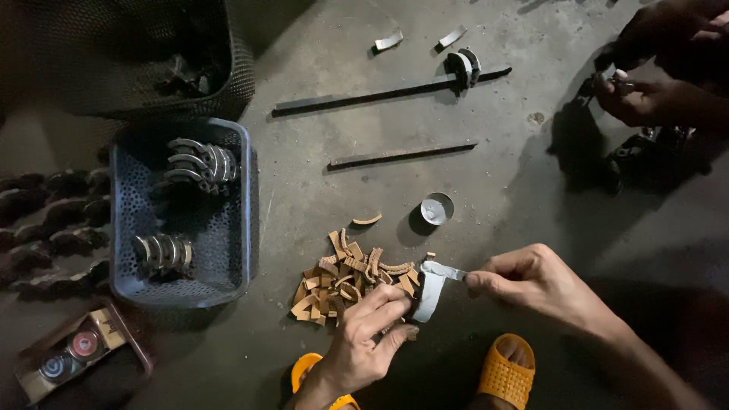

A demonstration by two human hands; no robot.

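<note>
My left hand (pixel 364 334) grips a curved grey metal shoe (pixel 430 296), held upright beside a pile of brown curved lining pieces (pixel 345 279) on the concrete floor. My right hand (pixel 531 281) pinches a small flat metal blade (pixel 444 269) whose tip rests on the top of the shoe. A small round open tin (pixel 437 209) stands just beyond the pile.
A blue perforated basket (pixel 239 228) at left holds several metal shoes (pixel 201 163). A dark mesh basket (pixel 235 83) sits behind it. Two long flat bars (pixel 380 95) (pixel 402 154) lie farther out. Another person's hands (pixel 653 95) work at top right. Orange sandals (pixel 505 372) are below.
</note>
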